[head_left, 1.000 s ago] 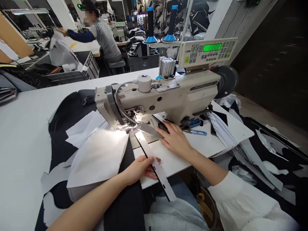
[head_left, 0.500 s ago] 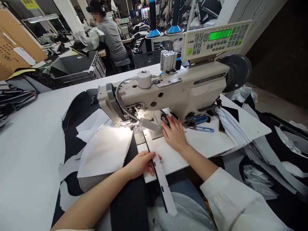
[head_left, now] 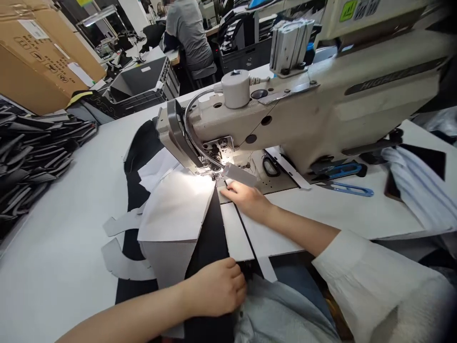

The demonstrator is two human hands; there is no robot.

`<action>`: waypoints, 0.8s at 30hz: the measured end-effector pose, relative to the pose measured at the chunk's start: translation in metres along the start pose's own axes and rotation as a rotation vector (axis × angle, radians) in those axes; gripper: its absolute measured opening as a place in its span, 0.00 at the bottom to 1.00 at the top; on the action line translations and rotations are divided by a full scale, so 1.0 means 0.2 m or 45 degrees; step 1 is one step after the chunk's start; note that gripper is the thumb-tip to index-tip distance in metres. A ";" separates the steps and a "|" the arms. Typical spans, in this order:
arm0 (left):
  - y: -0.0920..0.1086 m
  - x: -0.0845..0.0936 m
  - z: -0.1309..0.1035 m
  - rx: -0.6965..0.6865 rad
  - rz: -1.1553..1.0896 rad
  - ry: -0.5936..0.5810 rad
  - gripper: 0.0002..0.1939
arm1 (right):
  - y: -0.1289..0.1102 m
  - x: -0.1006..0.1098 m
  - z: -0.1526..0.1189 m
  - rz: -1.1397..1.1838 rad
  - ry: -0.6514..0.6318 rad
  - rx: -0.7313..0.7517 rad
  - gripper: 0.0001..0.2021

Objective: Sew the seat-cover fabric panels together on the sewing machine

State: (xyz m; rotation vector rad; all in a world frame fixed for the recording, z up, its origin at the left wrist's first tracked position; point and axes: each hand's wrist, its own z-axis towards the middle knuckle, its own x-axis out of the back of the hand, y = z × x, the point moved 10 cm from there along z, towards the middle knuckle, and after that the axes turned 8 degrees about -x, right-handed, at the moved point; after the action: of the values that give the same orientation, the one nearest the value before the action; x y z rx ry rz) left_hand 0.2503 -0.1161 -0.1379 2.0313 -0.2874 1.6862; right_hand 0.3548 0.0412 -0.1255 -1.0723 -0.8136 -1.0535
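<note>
White strip with a black edge, in the head view, lies slantwise at the front of the white surface, its lower end jutting past the front edge above the person's lap and its upper end running under the right grip. That right grip is just beside the needle area of the industrial sewing machine, thumb and forefinger close together at the strip's upper end; I cannot tell whether they pinch it or only press on it. The left grip is curled, knuckles up, over the black fabric near the person's lap; its fingertips are hidden, so I cannot tell whether it grasps the cloth.

Left of the strip, the black fabric reaches up toward the needle area, with a white panel lying over it in bright light from the gooseneck lamp. Behind the right grip lie a black loop handle and a second white strip. Blue-handled snips rest farther right, near a striped cloth. Dark cut pieces are heaped at far left; beyond them stand a cardboard box and a grey crate. Another person sits in the background.
</note>
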 end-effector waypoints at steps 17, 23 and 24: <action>-0.10 0.69 -0.44 0.210 -0.498 0.837 0.24 | -0.18 -0.06 -0.17 0.057 -0.321 0.246 0.49; -0.11 0.63 -0.43 0.251 -0.552 0.896 0.23 | -0.22 -0.09 -0.14 0.082 -0.383 0.249 0.48; -0.10 0.61 -0.42 0.244 -0.545 0.826 0.24 | -0.21 -0.10 -0.12 0.064 -0.386 0.200 0.48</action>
State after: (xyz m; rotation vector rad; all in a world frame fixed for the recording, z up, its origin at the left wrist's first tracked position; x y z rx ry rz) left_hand 0.2142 -0.0410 -0.0133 1.4064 0.5044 2.0081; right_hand 0.3090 0.0187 -0.1385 -1.1265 -1.0876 -0.7803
